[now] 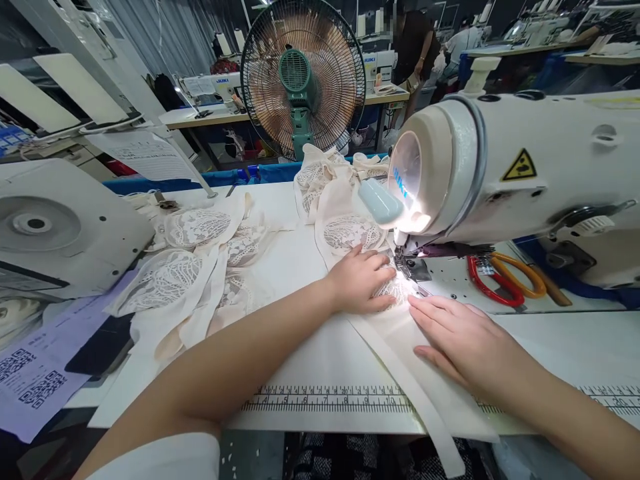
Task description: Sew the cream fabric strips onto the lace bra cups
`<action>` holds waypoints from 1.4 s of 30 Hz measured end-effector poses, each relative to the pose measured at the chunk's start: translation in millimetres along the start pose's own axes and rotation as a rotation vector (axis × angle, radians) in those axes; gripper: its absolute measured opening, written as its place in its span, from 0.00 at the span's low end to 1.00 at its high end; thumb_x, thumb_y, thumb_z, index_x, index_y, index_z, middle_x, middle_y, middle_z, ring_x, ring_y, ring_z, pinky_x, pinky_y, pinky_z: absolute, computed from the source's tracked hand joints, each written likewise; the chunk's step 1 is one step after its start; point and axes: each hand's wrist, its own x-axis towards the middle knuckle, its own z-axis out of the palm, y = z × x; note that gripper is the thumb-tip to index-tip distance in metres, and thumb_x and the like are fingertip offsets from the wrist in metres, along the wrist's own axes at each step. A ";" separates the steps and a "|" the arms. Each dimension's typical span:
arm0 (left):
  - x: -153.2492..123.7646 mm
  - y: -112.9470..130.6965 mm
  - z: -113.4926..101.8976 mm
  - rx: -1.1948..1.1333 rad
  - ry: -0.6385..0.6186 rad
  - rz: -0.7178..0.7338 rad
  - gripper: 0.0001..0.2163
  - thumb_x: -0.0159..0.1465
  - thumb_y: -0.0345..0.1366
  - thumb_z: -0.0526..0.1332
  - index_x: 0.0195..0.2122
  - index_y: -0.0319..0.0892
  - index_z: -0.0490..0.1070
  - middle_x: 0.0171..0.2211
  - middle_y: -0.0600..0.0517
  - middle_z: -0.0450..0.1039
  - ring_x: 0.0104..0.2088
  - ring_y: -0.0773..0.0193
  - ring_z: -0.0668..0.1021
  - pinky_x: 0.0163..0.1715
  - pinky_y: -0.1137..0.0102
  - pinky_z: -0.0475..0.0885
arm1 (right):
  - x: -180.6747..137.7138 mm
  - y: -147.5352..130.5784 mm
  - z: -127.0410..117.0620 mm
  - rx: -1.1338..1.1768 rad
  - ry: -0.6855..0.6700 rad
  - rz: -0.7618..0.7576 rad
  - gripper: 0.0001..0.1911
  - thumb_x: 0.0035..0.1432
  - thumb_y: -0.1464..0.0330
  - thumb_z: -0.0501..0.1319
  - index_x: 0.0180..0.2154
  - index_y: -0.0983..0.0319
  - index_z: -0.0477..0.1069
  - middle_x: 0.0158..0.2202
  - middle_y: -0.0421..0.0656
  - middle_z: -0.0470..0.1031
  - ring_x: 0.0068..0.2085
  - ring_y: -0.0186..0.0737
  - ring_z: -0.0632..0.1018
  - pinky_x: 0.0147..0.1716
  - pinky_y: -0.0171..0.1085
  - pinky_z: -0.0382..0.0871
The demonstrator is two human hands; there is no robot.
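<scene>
A cream garment piece with lace cups (pixel 351 233) runs under the presser foot (pixel 403 261) of a lit sewing machine (pixel 445 167). My left hand (pixel 361 280) lies flat on the lace just left of the foot, fingers spread. On the fabric in front of the needle area rests my right hand (pixel 457 333), fingers stretched out and close together, thumb a little apart. A long cream strip (pixel 415 393) trails from the piece over the table's front edge. The needle itself is too small to make out.
More lace pieces (pixel 173 280) are heaped at the left beside another machine (pixel 60 227). Red-handled scissors (pixel 495 283) and orange-handled ones (pixel 525 273) lie under the machine arm. A printed ruler (pixel 325 400) runs along the front edge. A large fan (pixel 303 80) stands behind; people work farther back.
</scene>
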 end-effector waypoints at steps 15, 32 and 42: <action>3.8 -12.5 -8.5 0.158 0.097 0.126 0.18 0.67 0.41 0.45 0.45 0.40 0.71 0.50 0.42 0.70 0.51 0.53 0.71 0.56 0.54 0.61 | 21.6 -0.5 -0.7 -0.037 0.065 0.025 0.18 0.61 0.65 0.52 0.45 0.69 0.72 0.47 0.48 0.75 0.47 0.44 0.71 0.39 0.41 0.65; -15.5 16.3 -13.4 -0.067 -0.169 -0.481 0.26 0.62 0.50 0.54 0.59 0.44 0.59 0.63 0.42 0.55 0.63 0.35 0.54 0.53 0.37 0.59 | 39.1 -1.7 0.9 -0.064 -0.168 0.141 0.20 0.56 0.65 0.55 0.46 0.69 0.74 0.52 0.50 0.72 0.22 0.37 0.74 0.11 0.36 0.51; -3.7 -1.4 -16.1 -0.142 -0.154 -0.477 0.26 0.60 0.49 0.56 0.57 0.44 0.62 0.62 0.44 0.56 0.63 0.39 0.53 0.58 0.44 0.57 | 33.7 -10.2 -0.2 -0.072 -0.007 0.069 0.19 0.53 0.64 0.58 0.44 0.66 0.76 0.48 0.47 0.75 0.18 0.35 0.71 0.10 0.35 0.50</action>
